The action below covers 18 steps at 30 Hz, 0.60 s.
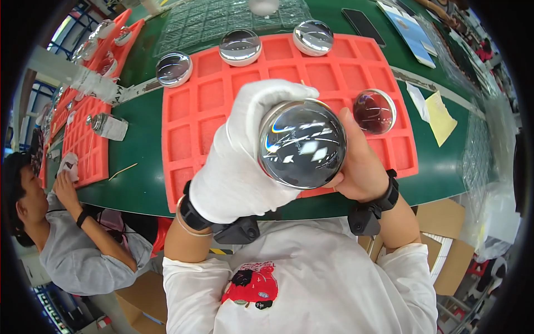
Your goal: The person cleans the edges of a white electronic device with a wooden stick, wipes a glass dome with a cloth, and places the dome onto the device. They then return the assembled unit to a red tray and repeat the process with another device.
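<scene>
Between my two hands is a large clear glass ball (pixel 303 146), with a dark, mirror-like look and bright light reflections. My left hand (pixel 236 150), in a white glove, is wrapped round the ball's left and far sides. The bare right hand (pixel 364 164) grips its right side, thumb up along the edge; the other fingers are mostly hidden beneath. A tiny wooden-looking tip shows beside the gloved fingers. Below the ball lies a red compartment tray (pixel 186 133). Right of my hands, another glass ball (pixel 374 112) sits in the tray.
Three glass balls, a left (pixel 174 69), a middle (pixel 240 47) and a right one (pixel 313 38), line the tray's far edge. A phone (pixel 363 26), yellow paper (pixel 441 118), a small bottle (pixel 108 126) and a thin stick (pixel 122 171) lie around. A co-worker (pixel 83 245) sits at left.
</scene>
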Available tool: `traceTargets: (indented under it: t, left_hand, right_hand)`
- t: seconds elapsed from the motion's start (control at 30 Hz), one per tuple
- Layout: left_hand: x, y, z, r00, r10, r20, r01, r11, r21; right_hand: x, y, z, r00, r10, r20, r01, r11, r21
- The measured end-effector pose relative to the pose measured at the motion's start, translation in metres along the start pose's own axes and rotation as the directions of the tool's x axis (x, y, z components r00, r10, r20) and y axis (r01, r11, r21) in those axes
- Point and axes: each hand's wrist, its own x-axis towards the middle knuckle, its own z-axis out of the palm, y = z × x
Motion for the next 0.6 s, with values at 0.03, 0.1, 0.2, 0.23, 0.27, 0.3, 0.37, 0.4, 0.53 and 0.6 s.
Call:
traceTargets:
  t: [0.03,0.1,0.2,0.23,0.27,0.3,0.37,0.4,0.53,0.6]
  left_hand:
    - [0.002,-0.001,-0.004,0.999,-0.020,0.047,0.022,0.999,-0.038]
    - [0.002,-0.001,-0.010,0.990,-0.055,0.130,0.069,0.992,-0.104]
    - [0.001,-0.013,0.004,0.988,-0.142,0.067,0.157,0.885,-0.438]
    - [-0.001,-0.013,0.006,0.980,-0.195,0.035,0.180,0.797,-0.576]
    - [-0.004,-0.014,0.005,0.980,-0.198,0.030,0.179,0.799,-0.575]
    - [-0.007,-0.016,0.004,0.988,-0.152,0.038,0.151,0.862,-0.485]
    - [-0.012,-0.018,0.001,0.996,-0.066,0.068,0.083,0.954,-0.287]
    - [-0.013,-0.021,0.000,0.996,-0.067,0.067,0.083,0.955,-0.285]
    - [-0.018,-0.025,-0.006,0.982,-0.092,0.167,0.126,0.971,-0.203]
    - [-0.023,-0.018,0.003,0.966,-0.250,0.070,0.256,0.871,-0.419]
  right_hand:
    - [0.002,0.003,-0.001,1.000,0.015,0.001,-0.015,0.999,0.046]
    - [0.004,0.015,-0.001,0.997,0.002,0.076,-0.017,0.980,0.201]
    - [0.004,0.032,-0.005,0.978,-0.084,0.191,-0.020,0.874,0.485]
    - [0.004,0.038,-0.003,0.966,-0.133,0.222,0.005,0.868,0.496]
    - [0.004,0.042,-0.001,0.950,-0.181,0.254,0.029,0.861,0.508]
    - [0.004,0.045,0.001,0.931,-0.229,0.285,0.051,0.852,0.520]
    - [0.003,0.048,0.004,0.921,-0.234,0.310,0.038,0.849,0.527]
    - [0.004,0.050,0.005,0.912,-0.248,0.325,0.039,0.844,0.535]
    - [0.006,0.057,0.009,0.871,-0.304,0.385,0.037,0.823,0.567]
    - [0.005,0.060,0.014,0.860,-0.310,0.406,0.020,0.815,0.579]
